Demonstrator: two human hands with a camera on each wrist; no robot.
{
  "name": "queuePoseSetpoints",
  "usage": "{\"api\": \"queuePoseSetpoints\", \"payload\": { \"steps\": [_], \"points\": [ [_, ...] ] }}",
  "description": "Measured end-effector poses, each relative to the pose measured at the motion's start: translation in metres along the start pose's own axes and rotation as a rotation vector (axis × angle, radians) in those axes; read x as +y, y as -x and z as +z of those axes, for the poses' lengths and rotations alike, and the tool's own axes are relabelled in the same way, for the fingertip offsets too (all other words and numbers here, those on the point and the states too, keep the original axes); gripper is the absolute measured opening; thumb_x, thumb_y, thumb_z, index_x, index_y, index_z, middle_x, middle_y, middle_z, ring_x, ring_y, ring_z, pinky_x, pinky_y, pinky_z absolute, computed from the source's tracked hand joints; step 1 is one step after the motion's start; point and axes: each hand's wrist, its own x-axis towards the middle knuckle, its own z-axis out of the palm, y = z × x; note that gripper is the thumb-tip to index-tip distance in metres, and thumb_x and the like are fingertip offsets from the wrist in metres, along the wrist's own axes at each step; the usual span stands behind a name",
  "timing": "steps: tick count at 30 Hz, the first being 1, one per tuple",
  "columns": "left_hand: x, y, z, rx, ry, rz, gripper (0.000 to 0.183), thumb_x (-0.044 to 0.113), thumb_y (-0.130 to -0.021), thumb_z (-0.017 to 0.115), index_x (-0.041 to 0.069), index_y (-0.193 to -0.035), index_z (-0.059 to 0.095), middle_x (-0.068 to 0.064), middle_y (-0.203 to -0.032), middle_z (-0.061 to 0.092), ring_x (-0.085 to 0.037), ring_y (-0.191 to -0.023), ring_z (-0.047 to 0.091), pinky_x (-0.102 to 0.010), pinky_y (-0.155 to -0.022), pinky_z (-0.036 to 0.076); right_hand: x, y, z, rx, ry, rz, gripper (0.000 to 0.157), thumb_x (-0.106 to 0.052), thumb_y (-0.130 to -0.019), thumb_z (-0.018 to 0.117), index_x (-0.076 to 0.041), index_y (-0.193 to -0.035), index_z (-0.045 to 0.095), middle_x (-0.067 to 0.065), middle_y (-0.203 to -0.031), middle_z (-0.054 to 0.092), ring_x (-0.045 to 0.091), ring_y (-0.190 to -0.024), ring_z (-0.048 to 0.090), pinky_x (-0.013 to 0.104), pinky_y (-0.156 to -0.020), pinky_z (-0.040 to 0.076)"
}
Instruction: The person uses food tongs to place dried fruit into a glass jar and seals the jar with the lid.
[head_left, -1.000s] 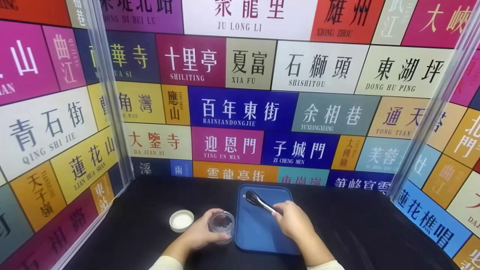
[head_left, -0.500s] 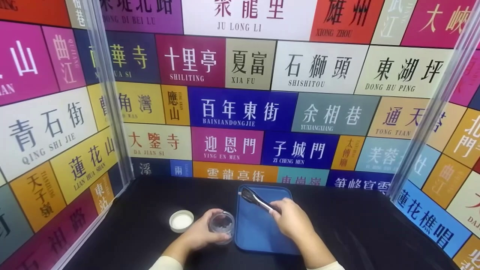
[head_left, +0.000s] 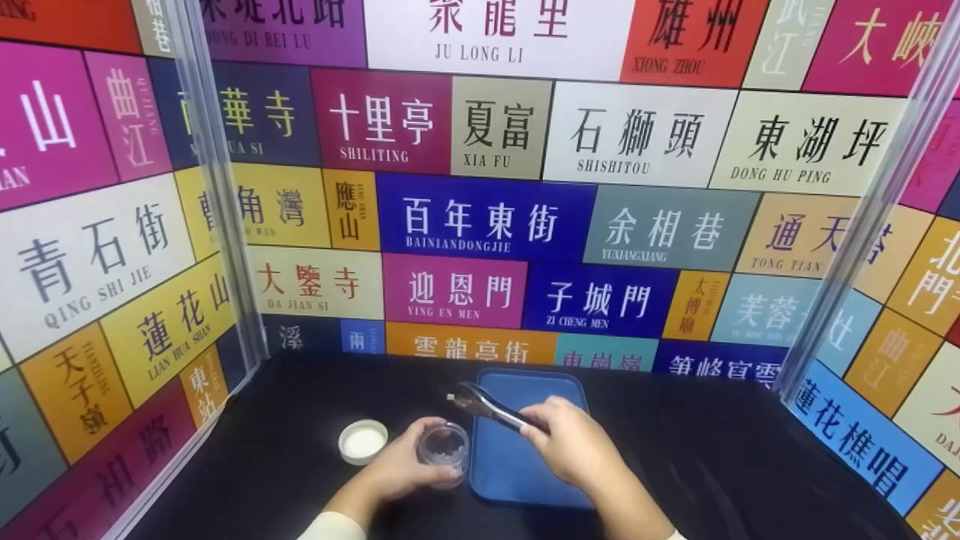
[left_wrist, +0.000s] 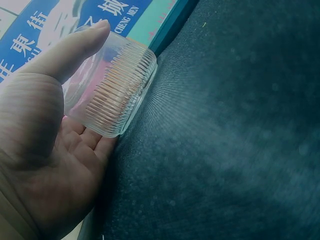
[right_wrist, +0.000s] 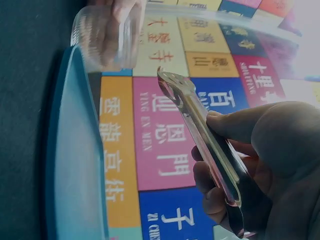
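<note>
A clear ribbed jar point(head_left: 444, 450) stands on the dark table with its mouth up. My left hand point(head_left: 405, 461) grips it from the left side; in the left wrist view the thumb lies over the jar wall point(left_wrist: 122, 85). My right hand point(head_left: 574, 439) holds metal serving tongs point(head_left: 491, 406), fingers and thumb around the handles. The tongs' head points left, above and just behind the jar. A small pale piece point(head_left: 451, 397) shows at the tips; its kind is too small to tell. In the right wrist view the tongs point(right_wrist: 192, 115) look nearly closed.
A blue tray point(head_left: 517, 476) lies right of the jar, partly under my right hand. To the left of my left hand rests a round lid point(head_left: 364, 441) with a white inside. Clear upright edges point(head_left: 225, 195) and a printed wall bound the table.
The tongs have moved left from above the tray toward the jar, the pale piece moving with their tips. My left hand and the jar stay where they were.
</note>
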Motion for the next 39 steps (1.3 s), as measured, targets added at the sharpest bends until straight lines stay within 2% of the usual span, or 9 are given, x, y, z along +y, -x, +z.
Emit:
{"api": "queuePoseSetpoints", "payload": {
  "steps": [8, 15, 22, 29, 33, 39],
  "points": [
    [0.000, 0.000, 0.000, 0.005, -0.009, 0.003, 0.089, 0.038, -0.077, 0.094, 0.013, -0.150, 0.050, -0.008, -0.145, 0.068, -0.031, -0.131, 0.064, -0.054, -0.117, 0.043, -0.013, 0.009, -0.008, -0.030, 0.015, -0.074, 0.016, -0.028, -0.100, 0.075, -0.024, -0.115, 0.082, -0.011, -0.096, 0.068, 0.010, -0.093, 0.064, 0.044, -0.089, 0.058],
    [0.000, 0.002, 0.001, 0.012, -0.028, -0.009, 0.094, 0.039, -0.077, 0.094, 0.009, -0.153, 0.047, -0.010, -0.147, 0.067, -0.033, -0.132, 0.063, -0.059, -0.119, 0.043, -0.018, 0.013, -0.011, -0.076, 0.026, -0.091, 0.015, -0.028, -0.100, 0.075, -0.024, -0.113, 0.083, -0.012, -0.096, 0.068, 0.010, -0.094, 0.064, 0.045, -0.089, 0.057],
    [0.002, 0.002, 0.001, 0.009, -0.030, -0.003, 0.093, 0.039, -0.077, 0.094, 0.010, -0.152, 0.048, -0.010, -0.144, 0.068, -0.031, -0.130, 0.064, -0.056, -0.118, 0.044, -0.019, 0.013, -0.012, -0.083, 0.018, -0.077, 0.018, -0.029, -0.100, 0.075, -0.023, -0.115, 0.082, -0.010, -0.097, 0.069, 0.011, -0.095, 0.065, 0.046, -0.091, 0.058],
    [0.001, 0.002, 0.000, 0.010, -0.027, -0.014, 0.094, 0.038, -0.076, 0.095, 0.010, -0.152, 0.047, -0.014, -0.139, 0.069, -0.031, -0.128, 0.064, -0.057, -0.116, 0.045, -0.019, 0.015, -0.011, -0.066, 0.015, -0.056, 0.028, -0.035, -0.099, 0.075, -0.020, -0.123, 0.080, -0.006, -0.102, 0.069, 0.013, -0.097, 0.065, 0.048, -0.092, 0.058],
    [0.001, 0.003, 0.000, 0.017, -0.035, -0.024, 0.099, 0.039, -0.075, 0.095, 0.007, -0.154, 0.044, -0.016, -0.142, 0.067, -0.032, -0.131, 0.063, -0.057, -0.118, 0.043, -0.019, 0.015, -0.011, -0.060, -0.008, -0.037, 0.038, -0.041, -0.100, 0.073, -0.017, -0.129, 0.077, 0.000, -0.110, 0.073, 0.017, -0.101, 0.067, 0.051, -0.096, 0.058],
    [0.001, 0.002, 0.000, 0.003, 0.011, 0.008, 0.091, 0.032, -0.077, 0.095, 0.009, -0.151, 0.048, -0.012, -0.143, 0.068, -0.032, -0.132, 0.063, -0.055, -0.118, 0.042, -0.017, 0.013, -0.009, -0.055, -0.039, -0.010, 0.047, -0.045, -0.100, 0.071, -0.013, -0.135, 0.074, 0.008, -0.121, 0.075, 0.023, -0.110, 0.069, 0.055, -0.101, 0.056]
  ]
}}
